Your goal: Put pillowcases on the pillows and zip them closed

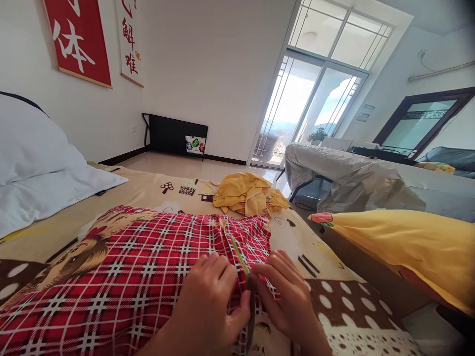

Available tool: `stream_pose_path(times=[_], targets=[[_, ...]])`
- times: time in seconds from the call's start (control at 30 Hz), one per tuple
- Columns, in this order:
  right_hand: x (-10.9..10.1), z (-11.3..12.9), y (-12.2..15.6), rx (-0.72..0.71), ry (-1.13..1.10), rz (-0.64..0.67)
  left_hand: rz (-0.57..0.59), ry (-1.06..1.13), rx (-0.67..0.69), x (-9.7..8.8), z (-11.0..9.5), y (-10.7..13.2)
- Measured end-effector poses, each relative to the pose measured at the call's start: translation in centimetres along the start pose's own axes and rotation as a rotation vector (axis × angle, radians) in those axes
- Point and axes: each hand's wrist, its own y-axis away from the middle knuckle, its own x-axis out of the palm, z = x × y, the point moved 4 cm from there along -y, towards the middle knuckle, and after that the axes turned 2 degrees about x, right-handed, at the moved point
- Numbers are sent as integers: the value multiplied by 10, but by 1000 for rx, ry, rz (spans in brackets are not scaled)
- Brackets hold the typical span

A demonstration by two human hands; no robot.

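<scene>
A red plaid pillowcase (148,262) with a printed animal on its left part lies in front of me, filled out like a pillow. Along its right side runs a zipper (239,253) with a green edge, open at the far part. My left hand (213,299) is closed on the fabric just left of the zipper, its thumb pressed near the seam. My right hand (284,294) pinches at the zipper from the right, fingers curled. The zipper pull itself is hidden by the fingers.
Beneath lies a beige patterned blanket (326,254). Crumpled yellow cloth (247,193) sits beyond the pillowcase. White pillows (40,163) are at left, a yellow pillow (401,242) at right. A plastic-covered table (334,163) stands behind, near glass doors (297,109).
</scene>
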Motion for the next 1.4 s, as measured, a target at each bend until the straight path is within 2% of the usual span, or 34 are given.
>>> stream_pose_path(times=[0.13,0.2,0.33,0.43,0.5,0.57,0.7,0.77,0.87,0.97,1.07,1.23,1.4], targets=[[0,-2,1,-2,24,-20,95,-119,9,12,-6,4],[1,-5,1,2,31,-28,148,-94,-25,13,-5,2],[3,-8,-1,25,16,-43,335,72,-215,13,7,1],[4,-7,-2,36,24,-51,390,47,-322,14,16,2],[5,-6,-3,32,30,-51,364,25,-338,17,18,3],[5,-4,-3,25,30,-48,265,29,-304,19,16,3],[3,-1,-2,6,25,-37,-73,-24,-48,12,4,-2],[2,1,-2,-7,24,-31,-136,-39,65,8,1,-4],[1,4,-2,-3,16,-23,-20,80,110,7,4,-8],[2,5,-1,-9,10,-17,160,259,37,7,8,-12],[5,6,0,-25,15,1,261,381,-41,6,10,-14],[8,6,2,-30,16,27,355,423,-41,7,13,-14],[12,4,2,-34,28,40,342,352,-29,11,18,-14]])
